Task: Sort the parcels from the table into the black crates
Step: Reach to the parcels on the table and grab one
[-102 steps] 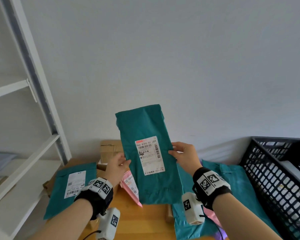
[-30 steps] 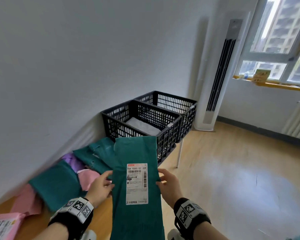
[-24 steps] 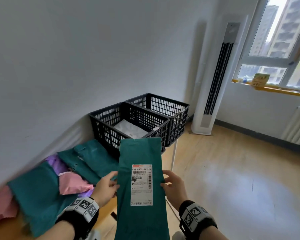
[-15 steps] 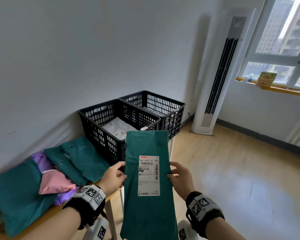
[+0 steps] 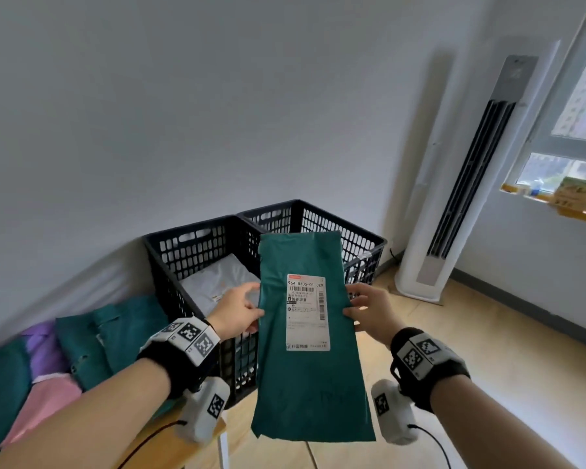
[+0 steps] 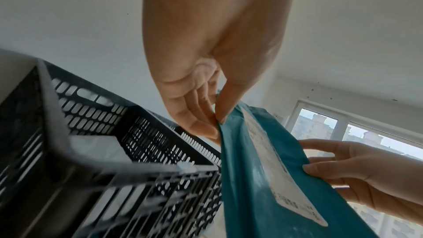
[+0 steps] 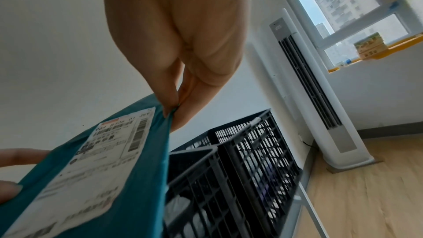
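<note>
Currently one teal parcel (image 5: 310,336), a flat, soft poly mailer, oblong, held upright in the air in front of the crates; long axis near vertical, top edge tipped away toward the crates; white printed label (image 5: 307,313) faces the wearer, text upright. Left hand (image 5: 236,314) pinches the left edge, thumb in front, fingers behind; right hand (image 5: 369,313) pinches the right edge likewise, confirmed in the right wrist view. Two black crates (image 5: 197,245), rigid plastic lattice with slotted walls, side by side against the wall; near crate holds a pale grey bag (image 5: 217,282), smooth and slightly crumpled; contents of the far crate (image 5: 356,238) mostly hidden by the parcel. On the wooden surface (image 5: 170,441) at left: soft mailers overlapping, about three teal (image 5: 122,330), one purple (image 5: 44,350), one pink (image 5: 44,404); count uncertain where they overlap at the frame edge.
</note>
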Action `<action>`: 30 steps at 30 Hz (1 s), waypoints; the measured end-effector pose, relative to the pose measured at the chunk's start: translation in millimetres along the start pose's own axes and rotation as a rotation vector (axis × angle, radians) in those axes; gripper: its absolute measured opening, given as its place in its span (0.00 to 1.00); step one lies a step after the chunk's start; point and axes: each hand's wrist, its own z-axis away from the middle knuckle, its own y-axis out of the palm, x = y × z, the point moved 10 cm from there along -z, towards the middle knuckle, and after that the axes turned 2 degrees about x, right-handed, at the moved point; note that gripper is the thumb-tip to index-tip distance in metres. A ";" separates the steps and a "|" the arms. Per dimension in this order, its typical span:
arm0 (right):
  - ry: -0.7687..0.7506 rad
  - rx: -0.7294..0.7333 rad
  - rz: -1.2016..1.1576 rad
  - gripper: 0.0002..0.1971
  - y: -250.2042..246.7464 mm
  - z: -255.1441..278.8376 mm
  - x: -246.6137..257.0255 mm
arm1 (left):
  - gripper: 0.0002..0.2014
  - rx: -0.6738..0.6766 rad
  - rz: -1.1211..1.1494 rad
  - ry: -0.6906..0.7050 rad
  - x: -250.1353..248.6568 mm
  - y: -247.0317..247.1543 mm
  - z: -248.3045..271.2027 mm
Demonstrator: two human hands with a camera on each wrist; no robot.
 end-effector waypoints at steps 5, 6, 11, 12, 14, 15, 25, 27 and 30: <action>-0.050 0.070 0.026 0.17 -4.9 -69.3 33.9 | 0.27 -0.049 -0.049 -0.013 -20.3 -27.8 -52.5; -0.054 0.089 0.014 0.17 -3.9 -80.6 39.6 | 0.27 -0.066 -0.050 -0.016 -23.1 -33.3 -58.8; -0.092 0.149 -0.013 0.17 4.1 -138.8 62.5 | 0.25 -0.166 -0.068 -0.020 -32.4 -63.0 -91.2; -0.103 0.163 -0.011 0.16 7.1 -150.8 66.9 | 0.25 -0.194 -0.076 -0.024 -33.2 -70.7 -98.7; -0.126 0.199 -0.014 0.15 15.3 -175.4 74.9 | 0.26 -0.244 -0.089 -0.038 -33.6 -85.7 -112.6; -0.135 0.218 -0.019 0.15 19.9 -187.8 78.4 | 0.26 -0.268 -0.092 -0.044 -33.1 -92.7 -118.9; -0.206 0.442 -0.032 0.14 76.8 -304.3 104.5 | 0.23 -0.527 0.030 -0.139 -15.9 -151.9 -174.1; -0.203 0.488 -0.056 0.13 89.7 -322.7 106.8 | 0.23 -0.570 0.055 -0.181 -8.4 -161.7 -181.0; -0.180 0.575 -0.067 0.12 116.1 -343.0 102.3 | 0.24 -0.631 0.027 -0.253 7.7 -172.9 -188.2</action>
